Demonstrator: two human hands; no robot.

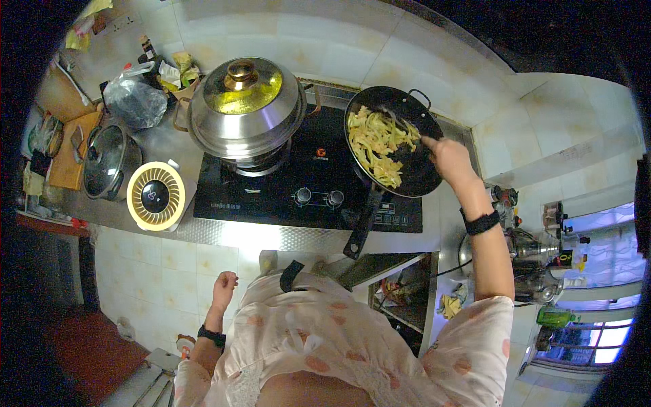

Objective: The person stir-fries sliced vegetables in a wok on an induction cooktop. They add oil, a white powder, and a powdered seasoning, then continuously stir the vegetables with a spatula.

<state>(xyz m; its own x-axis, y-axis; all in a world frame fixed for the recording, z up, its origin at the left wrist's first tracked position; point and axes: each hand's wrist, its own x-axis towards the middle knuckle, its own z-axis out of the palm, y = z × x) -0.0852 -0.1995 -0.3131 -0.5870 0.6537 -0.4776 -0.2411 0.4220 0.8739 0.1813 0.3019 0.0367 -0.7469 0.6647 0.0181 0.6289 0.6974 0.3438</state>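
A black wok (427, 175) on the right of the hob holds cooked, pale yellow-green strips of food (379, 145). Over its right rim, my right hand (450, 158) is curled with the index finger stretched towards the food. It appears to grip a metal utensil (401, 121), whose end lies among the strips; its handle is mostly hidden. The wok's long black handle (362, 226) juts past the counter's front edge. My left hand (225, 286) hangs beside my body below the counter, fingers loosely curled, holding nothing visible.
A large lidded steel pot (244, 122) occupies the left burner of the black glass hob (269, 203). Further left are a yellow-rimmed round fan-like device (155, 196), a glass-lidded pot (104, 160), a plastic bag (135, 99) and a knife (77, 142) on a wooden board (81, 163).
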